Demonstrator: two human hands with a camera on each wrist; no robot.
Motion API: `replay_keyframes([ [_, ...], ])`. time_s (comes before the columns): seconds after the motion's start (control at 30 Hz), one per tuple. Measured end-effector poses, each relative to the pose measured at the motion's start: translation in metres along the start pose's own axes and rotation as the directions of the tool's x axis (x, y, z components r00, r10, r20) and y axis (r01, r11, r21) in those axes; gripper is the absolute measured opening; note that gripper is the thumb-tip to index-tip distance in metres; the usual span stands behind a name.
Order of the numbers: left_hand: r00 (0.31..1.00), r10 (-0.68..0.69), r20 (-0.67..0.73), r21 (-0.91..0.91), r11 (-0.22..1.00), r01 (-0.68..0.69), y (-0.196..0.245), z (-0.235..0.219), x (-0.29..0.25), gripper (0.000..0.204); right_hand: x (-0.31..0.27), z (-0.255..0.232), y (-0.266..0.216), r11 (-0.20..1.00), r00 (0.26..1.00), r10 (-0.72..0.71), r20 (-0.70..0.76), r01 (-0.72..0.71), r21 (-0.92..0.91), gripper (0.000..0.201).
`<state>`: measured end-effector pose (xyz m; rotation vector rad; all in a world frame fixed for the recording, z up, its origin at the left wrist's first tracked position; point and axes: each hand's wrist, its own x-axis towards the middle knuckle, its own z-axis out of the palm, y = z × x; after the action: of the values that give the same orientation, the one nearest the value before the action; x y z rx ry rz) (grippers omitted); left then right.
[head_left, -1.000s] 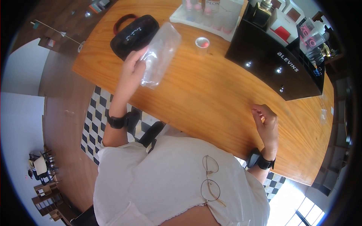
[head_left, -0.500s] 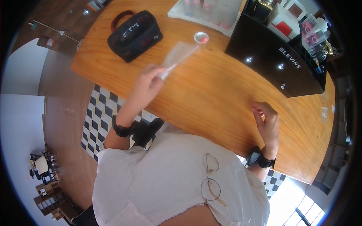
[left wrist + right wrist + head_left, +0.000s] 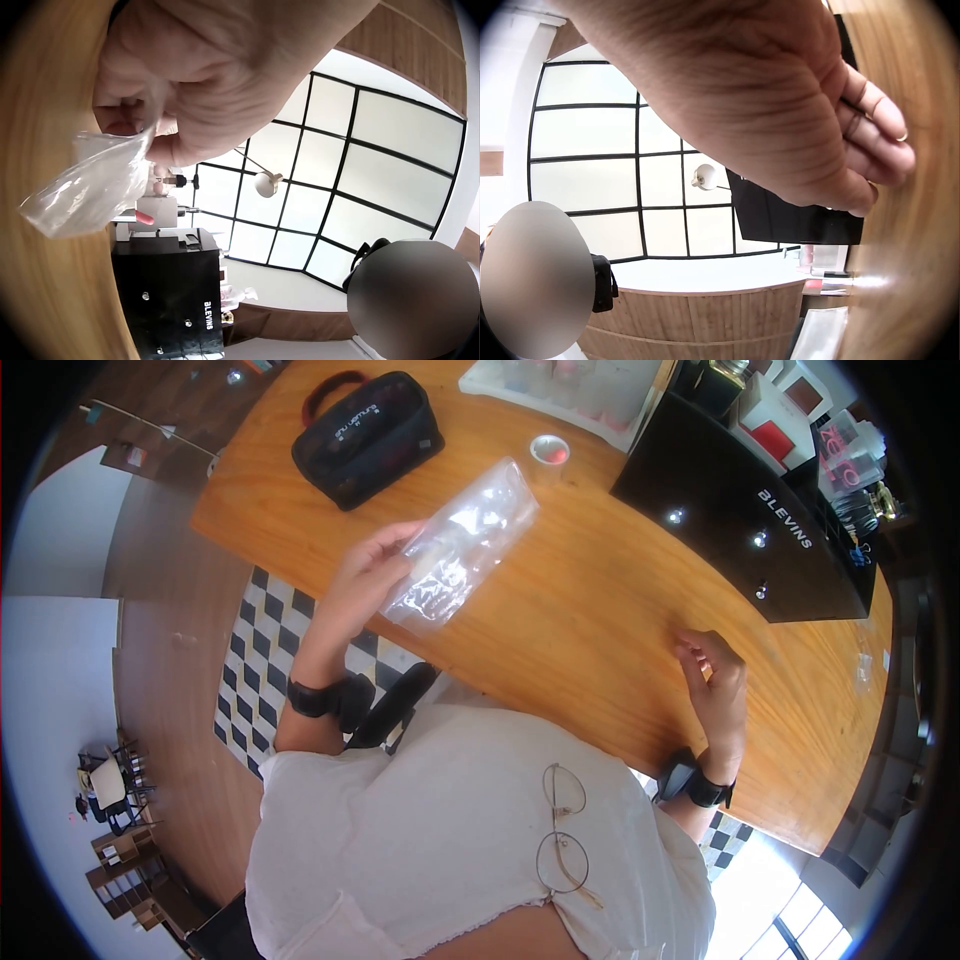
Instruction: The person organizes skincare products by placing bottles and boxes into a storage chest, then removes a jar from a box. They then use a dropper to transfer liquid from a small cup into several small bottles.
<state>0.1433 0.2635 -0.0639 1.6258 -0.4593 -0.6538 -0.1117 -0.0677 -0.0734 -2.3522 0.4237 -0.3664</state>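
My left hand [image 3: 370,585] pinches a clear plastic pouch [image 3: 468,550] by its near left edge, thumb on top, over the left part of the wooden table. In the left wrist view the crinkled pouch [image 3: 97,184] hangs from between thumb and fingers, above the tabletop. My right hand [image 3: 720,685] rests on the table at the right, its fingers loosely curled and holding nothing; the right wrist view shows its fingertips [image 3: 894,154] close to the wood. Beyond the pouch stands a small white cup [image 3: 545,475] with something pinkish-red inside.
A black cosmetic bag [image 3: 370,445] with a dark red handle lies at the back left. At the back, a white tray [image 3: 540,402] holds several bottles. A black BLEVINS drawer organizer [image 3: 740,530], topped with boxes and bottles, stands at the back right.
The left hand has moved from beside the black bag toward the right and nearer the body, turning the pouch edge-on midway and then flat again. The right hand stays in place.
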Motion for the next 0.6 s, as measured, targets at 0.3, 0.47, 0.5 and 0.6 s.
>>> replay_keyframes([
  [0.3, 1.000, -0.005, -0.008, 0.166, 0.986, 0.007, -0.007, -0.003, 0.002, 0.047, 0.000, -0.001, -0.002, 1.000, 1.000, 0.018, 0.003, -0.018, 0.007, 0.012],
  [0.47, 0.989, 0.064, -0.130, 0.311, 0.950, -0.020, -0.009, 0.002, 0.001, 0.044, 0.000, 0.000, 0.000, 1.000, 1.000, 0.015, 0.007, -0.015, 0.006, 0.013],
  [0.5, 0.981, 0.107, -0.162, 0.365, 0.930, -0.041, -0.011, 0.004, 0.001, 0.044, 0.000, 0.000, 0.000, 1.000, 1.000, 0.012, 0.008, -0.012, 0.004, 0.013],
  [0.6, 0.946, 0.279, -0.165, 0.700, 0.709, -0.086, -0.002, 0.013, -0.001, 0.047, 0.000, -0.001, -0.001, 1.000, 1.000, 0.008, 0.012, -0.008, -0.001, 0.014],
])
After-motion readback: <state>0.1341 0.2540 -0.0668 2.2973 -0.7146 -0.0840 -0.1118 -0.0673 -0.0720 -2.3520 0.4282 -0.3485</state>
